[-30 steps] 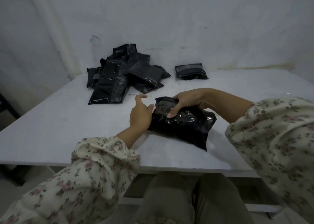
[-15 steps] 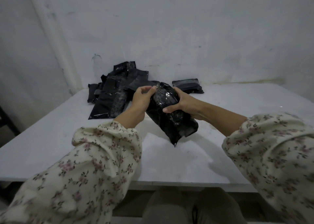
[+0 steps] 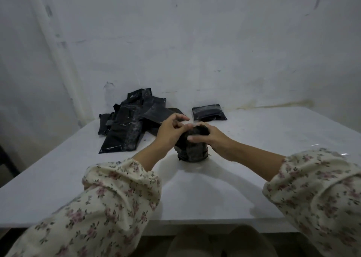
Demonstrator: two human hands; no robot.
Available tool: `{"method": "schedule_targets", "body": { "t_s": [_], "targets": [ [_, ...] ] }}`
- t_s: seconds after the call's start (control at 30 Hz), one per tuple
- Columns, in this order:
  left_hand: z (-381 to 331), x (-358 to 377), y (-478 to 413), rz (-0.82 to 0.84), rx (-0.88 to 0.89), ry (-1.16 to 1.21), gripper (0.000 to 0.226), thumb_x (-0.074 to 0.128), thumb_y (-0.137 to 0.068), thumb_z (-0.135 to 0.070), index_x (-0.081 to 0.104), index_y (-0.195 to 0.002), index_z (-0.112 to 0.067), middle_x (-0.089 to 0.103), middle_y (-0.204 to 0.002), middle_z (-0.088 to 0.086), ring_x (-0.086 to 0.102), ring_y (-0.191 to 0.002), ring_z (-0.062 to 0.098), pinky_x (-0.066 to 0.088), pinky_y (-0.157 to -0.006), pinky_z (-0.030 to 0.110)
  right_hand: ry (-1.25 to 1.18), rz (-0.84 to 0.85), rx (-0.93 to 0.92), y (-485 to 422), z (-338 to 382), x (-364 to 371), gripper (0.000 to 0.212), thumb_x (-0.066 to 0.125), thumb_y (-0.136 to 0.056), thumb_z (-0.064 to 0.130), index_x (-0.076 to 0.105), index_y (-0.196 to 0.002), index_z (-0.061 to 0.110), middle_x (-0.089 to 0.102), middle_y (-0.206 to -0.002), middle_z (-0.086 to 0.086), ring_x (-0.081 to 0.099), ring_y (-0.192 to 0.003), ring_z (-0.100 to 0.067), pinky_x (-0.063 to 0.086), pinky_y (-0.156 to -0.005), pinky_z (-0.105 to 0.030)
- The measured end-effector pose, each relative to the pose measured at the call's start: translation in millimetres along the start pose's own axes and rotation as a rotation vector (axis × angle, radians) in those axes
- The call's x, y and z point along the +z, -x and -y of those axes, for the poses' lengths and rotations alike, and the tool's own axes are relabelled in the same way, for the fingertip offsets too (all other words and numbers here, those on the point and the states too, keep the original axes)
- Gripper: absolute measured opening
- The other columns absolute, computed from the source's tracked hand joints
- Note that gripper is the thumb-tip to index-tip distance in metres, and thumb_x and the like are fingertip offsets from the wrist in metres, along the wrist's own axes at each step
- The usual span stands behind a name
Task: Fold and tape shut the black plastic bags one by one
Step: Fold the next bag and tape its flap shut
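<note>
Right hand [image 3: 212, 138] grips the bag [image 3: 192, 152], fingers curled over its top and right side, thumb laid across its near face. The bag stands on end near the centre of the table [image 3: 58, 178], its lower edge on the surface.

Left hand [image 3: 172, 131] is at the 9 o'clock side of the bag, fingers curled, fingertips meeting at the bag's top edge. Motion blur prevents a firm reading: whether they pinch the flap or only touch it cannot be told.

Reference positions, taken from the bag:
- Pile of bags [image 3: 132, 120]: 10 o'clock, apart from both hands, lying loose and overlapping.
- Flat packet [image 3: 209, 112]: 12 o'clock, alone by the wall, probably a finished unit.

Step in hand, by judgement: folding the open end over, with sealing not yet done. No tape roll is visible.

Next move calls for:
1. Right hand to hold the fold tight.
2. Left hand to press the flap flat against the body, then secure it.
</note>
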State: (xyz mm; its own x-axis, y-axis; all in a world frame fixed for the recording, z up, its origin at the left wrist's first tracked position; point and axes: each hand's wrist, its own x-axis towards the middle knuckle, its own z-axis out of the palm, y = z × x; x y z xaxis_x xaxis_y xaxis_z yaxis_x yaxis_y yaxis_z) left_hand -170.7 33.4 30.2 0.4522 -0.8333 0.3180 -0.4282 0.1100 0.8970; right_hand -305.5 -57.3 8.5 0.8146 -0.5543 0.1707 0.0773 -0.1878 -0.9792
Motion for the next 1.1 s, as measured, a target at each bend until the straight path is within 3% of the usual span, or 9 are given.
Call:
{"method": "schedule_targets", "body": {
  "t_s": [0.07,0.17,0.27,0.37,0.47,0.67,0.87,1.0,1.1],
  "targets": [
    [2.7,2.9,5.1,0.010,0.015,-0.027,0.014,0.072,-0.086,-0.022,0.062,-0.096,-0.020,0.057,-0.074,0.001,0.052,-0.070,0.010,0.042,-0.062,0.016,-0.011,-0.040,-0.021,4.4,3.2,0.2,0.019,0.071,-0.083,0.013,0.065,-0.101,0.011,0.066,-0.098,-0.002,0.063,-0.098,-0.012,0.046,-0.079,-0.020],
    [7.7,4.3,13.2,-0.003,0.023,-0.023,0.014,0.074,-0.083,-0.025,0.060,-0.088,-0.026,0.059,-0.073,0.001,0.054,-0.072,0.011,0.042,-0.068,0.023,0.061,-0.088,-0.070,12.3,2.9,2.1,0.008,0.072,-0.083,0.010,0.068,-0.089,0.010,0.066,-0.088,-0.002,0.063,-0.087,-0.009,0.047,-0.072,-0.016],
    [13.9,3.9,22.9,-0.002,0.034,-0.030,0.017,0.075,-0.082,-0.025,0.059,-0.085,-0.025,0.060,-0.073,0.001,0.055,-0.074,0.012,0.043,-0.072,0.028,0.128,-0.118,-0.142,21.9,-1.1,5.7,0.011,0.076,-0.079,0.008,0.068,-0.084,0.013,0.066,-0.082,0.001,0.063,-0.081,-0.010,0.050,-0.071,-0.019],
    [18.6,4.1,33.1,-0.006,0.052,-0.038,0.018,0.075,-0.082,-0.022,0.058,-0.084,-0.022,0.060,-0.072,-0.004,0.054,-0.072,0.009,0.043,-0.071,0.023,0.204,-0.151,-0.198,29.6,-6.8,9.1,0.013,0.078,-0.078,0.010,0.066,-0.077,0.015,0.066,-0.078,-0.003,0.062,-0.078,-0.015,0.051,-0.075,-0.028],
    [22.7,4.1,41.5,0.004,0.066,-0.028,0.017,0.075,-0.083,-0.020,0.058,-0.083,-0.020,0.059,-0.072,-0.005,0.053,-0.071,0.006,0.044,-0.070,0.019,0.269,-0.170,-0.218,37.0,-10.2,12.7,0.013,0.074,-0.081,0.014,0.066,-0.072,0.018,0.066,-0.073,-0.002,0.060,-0.073,-0.014,0.048,-0.071,-0.029],
    [31.0,-2.9,55.4,0.145,0.039,-0.030,0.014,0.069,-0.088,-0.019,0.054,-0.090,-0.020,0.066,-0.080,0.014,0.058,-0.076,0.010,0.042,-0.073,0.020,0.272,-0.142,-0.091,49.9,-14.3,16.2,0.017,0.065,-0.087,0.010,0.070,-0.071,0.015,0.065,-0.071,0.005,0.056,-0.073,-0.006,0.044,-0.075,-0.024],
    [44.7,2.0,75.3,0.287,0.003,-0.058,0.022,0.059,-0.093,-0.004,0.039,-0.098,-0.012,0.058,-0.067,0.005,0.056,-0.057,-0.001,0.040,-0.059,0.008,0.210,-0.101,0.061,65.7,-30.9,21.9,0.015,0.062,-0.087,0.002,0.070,-0.075,0.007,0.072,-0.083,-0.003,0.066,-0.080,-0.003,0.047,-0.076,-0.012],
    [44.1,6.2,76.1,0.278,0.003,-0.160,0.030,0.063,-0.091,-0.009,0.036,-0.101,-0.017,0.059,-0.068,0.006,0.052,-0.063,0.012,0.039,-0.060,0.016,0.346,-0.165,0.033,67.1,-33.7,28.8,0.012,0.068,-0.084,0.005,0.069,-0.072,0.004,0.068,-0.077,-0.016,0.063,-0.078,-0.018,0.053,-0.080,-0.033],
    [46.9,8.8,73.8,0.264,-0.008,-0.207,0.034,0.065,-0.089,-0.010,0.036,-0.102,-0.021,0.060,-0.066,0.003,0.050,-0.061,0.015,0.040,-0.063,0.027,0.441,-0.196,0.017,68.2,-35.7,33.3,0.007,0.070,-0.082,0.005,0.070,-0.075,0.003,0.066,-0.072,-0.008,0.060,-0.071,-0.016,0.054,-0.079,-0.036]
  ]
}}
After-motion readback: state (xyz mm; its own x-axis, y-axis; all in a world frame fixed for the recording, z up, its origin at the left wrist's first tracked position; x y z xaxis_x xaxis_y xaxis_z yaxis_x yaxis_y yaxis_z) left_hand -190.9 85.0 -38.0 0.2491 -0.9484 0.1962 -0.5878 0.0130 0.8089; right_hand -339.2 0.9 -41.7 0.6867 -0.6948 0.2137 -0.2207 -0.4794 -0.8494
